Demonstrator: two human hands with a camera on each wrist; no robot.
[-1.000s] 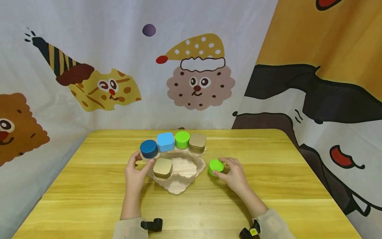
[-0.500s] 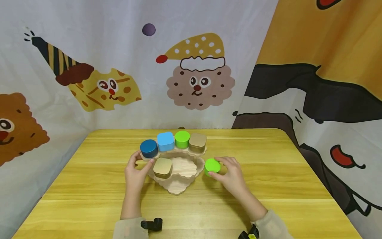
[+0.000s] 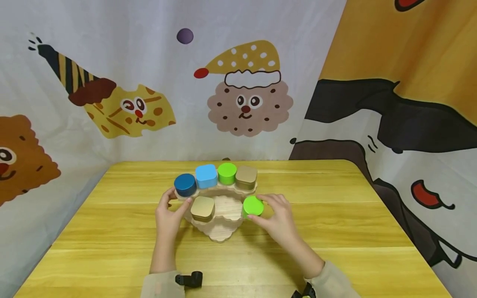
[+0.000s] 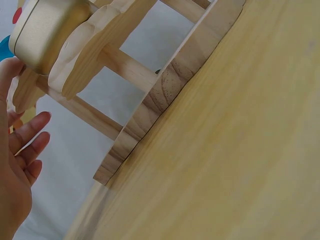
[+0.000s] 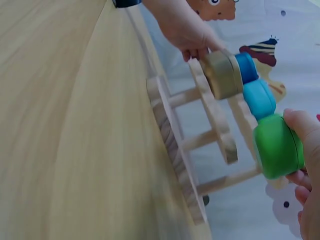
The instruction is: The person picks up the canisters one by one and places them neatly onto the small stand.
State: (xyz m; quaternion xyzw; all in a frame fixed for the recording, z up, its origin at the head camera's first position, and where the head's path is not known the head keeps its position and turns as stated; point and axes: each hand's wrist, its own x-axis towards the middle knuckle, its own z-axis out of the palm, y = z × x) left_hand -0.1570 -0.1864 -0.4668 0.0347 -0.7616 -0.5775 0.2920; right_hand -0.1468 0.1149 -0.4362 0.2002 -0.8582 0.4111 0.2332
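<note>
A tiered wooden rack [image 3: 220,232] with scalloped shelves stands on the table. My left hand [image 3: 167,217] grips the left end of its upper shelf, thumb in front. My right hand [image 3: 278,217] pinches a bright green tin [image 3: 253,206] between thumb and fingers. This tin overlaps the right end of the middle shelf in the head view; the right wrist view shows it above the shelf posts. A gold tin [image 3: 203,208] sits on the middle shelf's left part. Along the upper shelf stand a dark blue tin [image 3: 185,185], a light blue tin [image 3: 206,176], another green tin [image 3: 227,173] and a darker gold tin [image 3: 246,177].
The yellow wooden table [image 3: 335,231] extends around the rack on all sides. Behind its far edge hangs a white curtain [image 3: 149,49] printed with cartoon biscuits. Round posts [image 4: 127,67] join the rack's shelves to its thick base [image 4: 155,102].
My right hand has carried the green tin leftward from the table's right side to the rack's right end. The left hand and rack have stayed in place.
</note>
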